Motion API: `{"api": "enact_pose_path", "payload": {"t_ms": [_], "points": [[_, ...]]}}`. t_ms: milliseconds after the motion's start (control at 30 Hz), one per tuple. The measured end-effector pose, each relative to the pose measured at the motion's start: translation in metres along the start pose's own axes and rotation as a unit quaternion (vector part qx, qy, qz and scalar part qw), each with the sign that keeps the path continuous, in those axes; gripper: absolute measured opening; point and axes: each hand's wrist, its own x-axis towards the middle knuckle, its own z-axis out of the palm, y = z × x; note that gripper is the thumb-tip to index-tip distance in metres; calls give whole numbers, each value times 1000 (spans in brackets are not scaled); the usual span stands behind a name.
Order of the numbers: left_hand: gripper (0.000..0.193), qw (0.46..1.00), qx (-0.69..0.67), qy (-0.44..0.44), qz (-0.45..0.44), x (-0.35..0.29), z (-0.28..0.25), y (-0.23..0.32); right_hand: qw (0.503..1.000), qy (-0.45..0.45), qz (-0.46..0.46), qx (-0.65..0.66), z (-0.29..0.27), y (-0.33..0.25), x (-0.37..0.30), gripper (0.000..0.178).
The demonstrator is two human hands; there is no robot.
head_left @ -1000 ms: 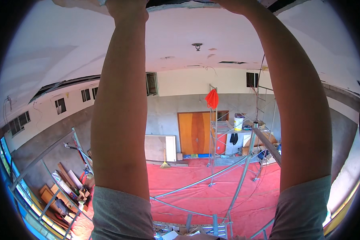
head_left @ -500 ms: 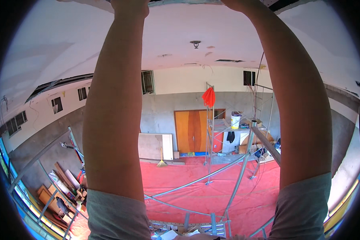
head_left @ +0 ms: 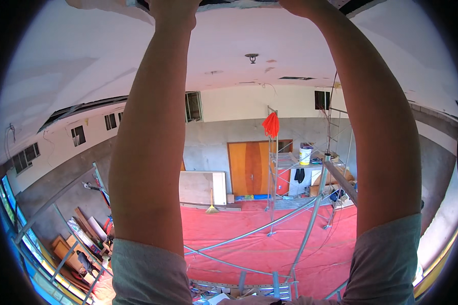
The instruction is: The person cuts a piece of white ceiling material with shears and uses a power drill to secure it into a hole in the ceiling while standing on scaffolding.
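Observation:
Both my arms stretch straight up past the frame's top edge. Only the wrist and lower part of my left hand (head_left: 174, 9) show, beside the ragged edge of an opening (head_left: 239, 4) in the white ceiling (head_left: 224, 33). My right hand (head_left: 296, 7) is up at the same edge, farther right. The fingers of both hands are out of frame, so what they hold or touch is hidden. A sprinkler head (head_left: 252, 58) hangs from the ceiling between my forearms.
Scaffold tubes (head_left: 310, 223) cross in front of and below me, above a red floor covering (head_left: 229, 234). A perforated platform (head_left: 285, 291) lies beneath me. Across the room stand another scaffold with a white bucket (head_left: 305, 154), orange doors (head_left: 247, 168), leaning boards (head_left: 203, 185) and a broom (head_left: 211, 207).
The room has shifted slightly to the right in view as my head turned a little. My left wrist sits slightly farther right and lower; both arms stay raised.

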Motion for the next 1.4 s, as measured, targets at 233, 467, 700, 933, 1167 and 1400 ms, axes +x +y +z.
{"api": "enact_pose_path", "payload": {"t_ms": [233, 467, 700, 933, 1167, 1400], "points": [[47, 998, 3, -58, 25, 2, -10, -4, 999, -25, 12, -17, 1, -5, -4, 26], [44, 995, 28, -86, 37, 7, -9, -1, 998, 4, -8, -68, 11, -4, -5, 27], [45, 988, 59, -50, 137, 1, -1, -4, 998, 16, -3, -58, 6, -4, -5, 27], [48, 995, 66, -25, 76, -13, 3, -1, 999, 6, -2, -39, 7, -5, -5, 25], [56, 999, 32, -12, 27, -1, 6, -6, 998, 25, -13, -51, 12, -2, -7, 26], [54, 994, -64, -85, -18, 14, -14, -17, 998, 16, -32, -43, 13, 8, -3, 27]]}}
